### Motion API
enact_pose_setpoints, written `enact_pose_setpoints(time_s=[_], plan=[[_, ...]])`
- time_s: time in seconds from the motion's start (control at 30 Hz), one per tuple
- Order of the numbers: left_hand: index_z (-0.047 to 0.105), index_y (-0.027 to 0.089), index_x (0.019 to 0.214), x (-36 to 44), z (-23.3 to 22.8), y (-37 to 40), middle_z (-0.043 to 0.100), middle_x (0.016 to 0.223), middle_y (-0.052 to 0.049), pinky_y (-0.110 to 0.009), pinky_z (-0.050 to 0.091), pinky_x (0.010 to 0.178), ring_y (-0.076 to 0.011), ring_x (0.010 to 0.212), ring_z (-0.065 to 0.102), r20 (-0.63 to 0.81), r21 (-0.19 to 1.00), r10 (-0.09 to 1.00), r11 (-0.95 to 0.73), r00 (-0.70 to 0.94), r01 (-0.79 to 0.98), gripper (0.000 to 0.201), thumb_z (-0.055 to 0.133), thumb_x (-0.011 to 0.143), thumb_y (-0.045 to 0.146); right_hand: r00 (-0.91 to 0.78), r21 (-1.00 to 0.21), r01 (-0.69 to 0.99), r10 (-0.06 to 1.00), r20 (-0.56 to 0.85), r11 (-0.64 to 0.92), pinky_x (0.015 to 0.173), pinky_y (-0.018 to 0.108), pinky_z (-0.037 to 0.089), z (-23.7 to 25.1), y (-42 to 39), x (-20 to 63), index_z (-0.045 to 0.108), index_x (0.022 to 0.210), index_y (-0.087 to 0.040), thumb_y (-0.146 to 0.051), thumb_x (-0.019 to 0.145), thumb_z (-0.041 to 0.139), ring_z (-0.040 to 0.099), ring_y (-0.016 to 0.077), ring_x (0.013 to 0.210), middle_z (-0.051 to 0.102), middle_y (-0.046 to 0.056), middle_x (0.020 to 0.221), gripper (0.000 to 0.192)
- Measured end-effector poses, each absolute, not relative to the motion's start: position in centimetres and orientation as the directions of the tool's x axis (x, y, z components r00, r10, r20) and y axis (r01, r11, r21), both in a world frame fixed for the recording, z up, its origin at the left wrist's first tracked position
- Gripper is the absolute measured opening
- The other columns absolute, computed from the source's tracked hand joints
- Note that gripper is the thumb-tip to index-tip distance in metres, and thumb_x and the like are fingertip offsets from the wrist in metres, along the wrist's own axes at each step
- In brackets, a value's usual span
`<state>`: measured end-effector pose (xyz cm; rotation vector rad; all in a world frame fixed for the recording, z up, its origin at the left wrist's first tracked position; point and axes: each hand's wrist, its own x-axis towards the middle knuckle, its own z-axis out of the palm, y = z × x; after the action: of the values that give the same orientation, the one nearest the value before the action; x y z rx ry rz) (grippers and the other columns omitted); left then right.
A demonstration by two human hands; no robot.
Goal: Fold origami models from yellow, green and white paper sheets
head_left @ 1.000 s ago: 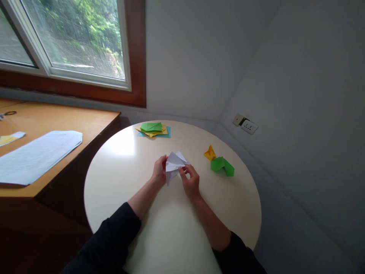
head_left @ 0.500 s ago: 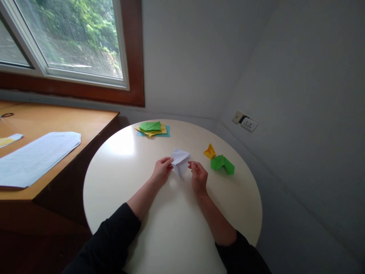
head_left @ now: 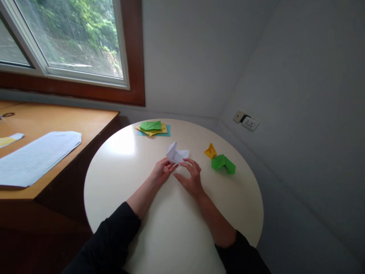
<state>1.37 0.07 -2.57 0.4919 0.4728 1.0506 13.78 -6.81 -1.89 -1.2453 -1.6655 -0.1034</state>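
A white folded paper [head_left: 177, 154] is held just above the middle of the round table, with one flap standing up on its left side. My left hand [head_left: 162, 170] pinches its lower left edge. My right hand [head_left: 191, 176] has thumb and fingers spread apart; the fingertips are at the paper's lower right edge, and the thumb points toward my left hand. To the right lie a small yellow folded paper [head_left: 210, 151] and a green folded paper [head_left: 223, 163], close together.
At the far side of the round table [head_left: 114, 182] is a stack of green, yellow and blue papers [head_left: 151, 128]. A wooden desk [head_left: 88, 118] on the left bears white printed sheets [head_left: 42, 158] and part of a pair of scissors [head_left: 7, 115]. Walls stand behind and to the right.
The white paper has turned in my left hand, so its flap now stands up at the left. My right hand has moved left and its fingers have spread.
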Motion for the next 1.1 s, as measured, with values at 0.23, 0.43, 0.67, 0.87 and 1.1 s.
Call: enact_pose_setpoints(time_s=[0.23,0.43,0.67,0.87,1.1], plan=[[0.061,0.011,0.086,1.3,-2.0,-0.6,0.067,0.083,-0.009,-0.029,0.052,0.072,-0.0180,0.078,0.065,-0.135,0.612,0.818,0.513,0.560,-0.602,0.018,0.056,0.071,0.004,0.066,-0.459,0.770,0.660,0.748,0.443,0.087,0.037,0.032,-1.5,-6.9,13.9,0.065,0.084,-0.023,-0.032,0.079,0.060,0.059,0.0189,0.092,0.066,0.003,0.092,0.011],[0.059,0.012,0.089,1.1,-1.8,-1.0,0.067,0.079,-0.008,-0.034,0.053,0.067,-0.0200,0.071,0.066,-0.101,0.643,0.712,0.580,0.695,-0.501,0.015,0.059,0.074,0.011,0.161,-0.580,0.693,0.693,0.703,0.428,0.078,0.036,0.039,-2.1,-6.6,13.9,0.065,0.077,-0.021,-0.034,0.082,0.055,0.060,0.0190,0.077,0.067,0.003,0.076,0.017],[0.062,0.010,0.093,1.2,-1.8,-1.1,0.068,0.089,-0.013,-0.033,0.053,0.073,-0.0197,0.073,0.067,-0.091,0.719,0.728,0.520,0.679,-0.461,0.021,0.063,0.072,0.008,0.280,-0.744,0.558,0.761,0.585,0.367,0.072,0.036,0.046,-2.6,-6.3,14.0,0.065,0.078,-0.018,-0.039,0.077,0.057,0.060,0.0214,0.074,0.068,0.007,0.075,0.022],[0.064,0.010,0.096,1.1,-1.7,-1.1,0.068,0.096,-0.013,-0.034,0.054,0.076,-0.0196,0.074,0.068,-0.092,0.726,0.741,0.507,0.665,-0.465,0.024,0.062,0.073,0.007,0.303,-0.824,0.440,0.805,0.510,0.357,0.066,0.032,0.046,-1.6,-6.8,14.0,0.060,0.079,-0.017,-0.038,0.078,0.055,0.059,0.0189,0.070,0.066,0.005,0.074,0.022],[0.061,0.012,0.100,0.8,-1.5,-1.1,0.067,0.101,-0.014,-0.042,0.052,0.079,-0.0255,0.083,0.067,-0.100,0.717,0.725,0.528,0.682,-0.456,0.027,0.062,0.073,0.008,0.422,-0.887,0.311,0.787,0.450,0.340,0.061,0.026,0.043,-1.3,-6.5,14.5,0.056,0.069,-0.017,-0.042,0.077,0.057,0.051,0.0132,0.062,0.058,-0.001,0.064,0.026]])
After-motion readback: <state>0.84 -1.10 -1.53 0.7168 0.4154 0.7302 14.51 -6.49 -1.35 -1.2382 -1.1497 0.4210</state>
